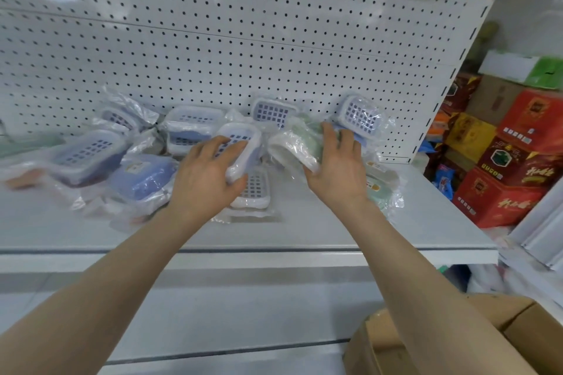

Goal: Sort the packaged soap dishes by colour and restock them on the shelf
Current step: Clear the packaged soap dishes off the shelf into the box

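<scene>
Several soap dishes in clear plastic bags lie in a heap on the white shelf point(304, 231) against the pegboard. My left hand point(210, 173) grips a blue dish with a white grid insert point(243, 143) at the middle of the heap. My right hand point(338, 164) grips a pale green dish point(292, 146), tilted on its side. More blue dishes lie at the left point(143, 176) and lean on the pegboard at the back point(362, 114). Another green dish point(379, 189) lies behind my right wrist, partly hidden.
The white pegboard back wall point(243, 39) rises behind the heap. An open cardboard box point(457, 341) stands at the lower right. Red and yellow cartons point(511, 167) are stacked right of the shelf end. A lower shelf point(213, 320) runs beneath.
</scene>
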The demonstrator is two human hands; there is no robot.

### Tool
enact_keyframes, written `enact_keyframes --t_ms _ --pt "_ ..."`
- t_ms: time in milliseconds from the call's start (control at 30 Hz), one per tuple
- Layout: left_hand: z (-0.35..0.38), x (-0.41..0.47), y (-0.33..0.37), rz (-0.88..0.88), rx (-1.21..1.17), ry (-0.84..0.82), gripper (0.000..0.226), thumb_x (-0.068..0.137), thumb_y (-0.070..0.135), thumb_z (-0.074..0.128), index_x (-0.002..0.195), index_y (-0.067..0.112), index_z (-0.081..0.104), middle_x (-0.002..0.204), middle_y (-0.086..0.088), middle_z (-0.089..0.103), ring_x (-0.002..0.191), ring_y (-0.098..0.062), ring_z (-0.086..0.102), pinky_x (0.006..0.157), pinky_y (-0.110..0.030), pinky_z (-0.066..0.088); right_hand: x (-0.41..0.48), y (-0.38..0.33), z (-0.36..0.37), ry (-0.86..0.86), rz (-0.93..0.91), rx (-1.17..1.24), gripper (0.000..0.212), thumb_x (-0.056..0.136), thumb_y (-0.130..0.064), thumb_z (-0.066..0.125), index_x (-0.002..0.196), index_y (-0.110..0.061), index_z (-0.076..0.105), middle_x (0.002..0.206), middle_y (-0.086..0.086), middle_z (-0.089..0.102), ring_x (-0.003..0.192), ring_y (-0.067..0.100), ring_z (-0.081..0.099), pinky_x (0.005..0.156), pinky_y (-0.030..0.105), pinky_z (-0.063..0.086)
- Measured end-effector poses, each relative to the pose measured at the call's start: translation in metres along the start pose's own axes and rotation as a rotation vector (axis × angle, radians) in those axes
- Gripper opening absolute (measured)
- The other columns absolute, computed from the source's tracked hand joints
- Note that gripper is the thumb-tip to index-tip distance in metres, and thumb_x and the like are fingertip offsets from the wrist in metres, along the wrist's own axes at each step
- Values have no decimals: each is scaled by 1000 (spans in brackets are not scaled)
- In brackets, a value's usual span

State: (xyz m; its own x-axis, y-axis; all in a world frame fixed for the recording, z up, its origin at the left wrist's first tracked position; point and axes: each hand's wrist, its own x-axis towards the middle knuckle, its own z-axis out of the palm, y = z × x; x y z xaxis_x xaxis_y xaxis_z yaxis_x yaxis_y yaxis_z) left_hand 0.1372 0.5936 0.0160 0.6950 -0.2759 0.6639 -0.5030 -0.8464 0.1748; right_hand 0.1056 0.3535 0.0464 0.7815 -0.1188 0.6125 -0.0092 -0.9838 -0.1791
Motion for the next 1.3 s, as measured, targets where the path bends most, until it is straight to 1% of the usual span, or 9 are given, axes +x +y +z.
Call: enact_keyframes --t_ms 267,433,567,633,700,800,933,1133,1300 --pt "-32 9 -5 -52 -81 126 58 78 37 64 133 20 56 131 -11 55 116 -35 54 97 -47 45 17 -20 -13 2 -10 68 87 80 -36 74 149 -14 27 141 18 33 125 39 38 89 48 46" --pt "-49 13 -9 -136 -226 94 57 83 38 63 136 21 54 134 -9 52 123 -24 49 102 -38 40 22 -32 -14 43 -4 118 84 81 -35 72 149 -11 30 138 22 36 122 42 41 91 48 45" --pt "-47 26 0 -154 -312 37 63 81 48 56 138 21 52 134 -9 52 122 -23 50 96 -27 36 23 -28 -22 86 30 110 82 81 -34 71 148 -11 31 137 21 37 121 42 41 90 49 45" --pt "-39 32 12 -137 -350 -1 69 78 54 50 138 20 52 132 -10 52 121 -25 51 98 -31 38 21 -19 -26 88 58 88 83 80 -34 72 149 -12 31 138 22 37 121 42 40 90 51 45" --pt "-28 38 25 -122 -348 -39 70 78 56 47 138 21 51 133 -10 52 120 -28 51 102 -43 40 16 -7 -31 79 89 52 84 80 -34 72 149 -13 30 138 21 37 121 42 40 90 51 46" --pt "-12 46 43 -97 -276 -120 71 78 61 40 140 27 48 136 -8 51 121 -29 50 105 -52 33 6 14 -39 50 129 -12 85 80 -33 71 150 -13 27 138 20 35 121 40 40 89 48 46" --pt "7 55 61 -16 -231 -155 72 76 64 36 137 28 51 130 -7 56 114 -32 55 97 -51 39 -8 41 -49 17 170 -52 86 81 -35 72 150 -12 26 137 19 35 119 40 40 90 47 45" --pt "12 52 82 91 -169 -115 57 85 39 65 138 23 54 131 -5 55 114 -31 53 95 -40 40 -17 60 -54 59 169 -94 84 79 -38 74 147 -12 32 132 20 40 113 41 45 88 43 44" --pt "1 32 55 89 -73 -87 59 77 43 60 133 26 57 128 -5 57 112 -36 54 90 -44 47 -12 41 -44 39 139 -32 85 79 -36 74 147 -12 30 133 20 38 115 41 43 88 48 47"
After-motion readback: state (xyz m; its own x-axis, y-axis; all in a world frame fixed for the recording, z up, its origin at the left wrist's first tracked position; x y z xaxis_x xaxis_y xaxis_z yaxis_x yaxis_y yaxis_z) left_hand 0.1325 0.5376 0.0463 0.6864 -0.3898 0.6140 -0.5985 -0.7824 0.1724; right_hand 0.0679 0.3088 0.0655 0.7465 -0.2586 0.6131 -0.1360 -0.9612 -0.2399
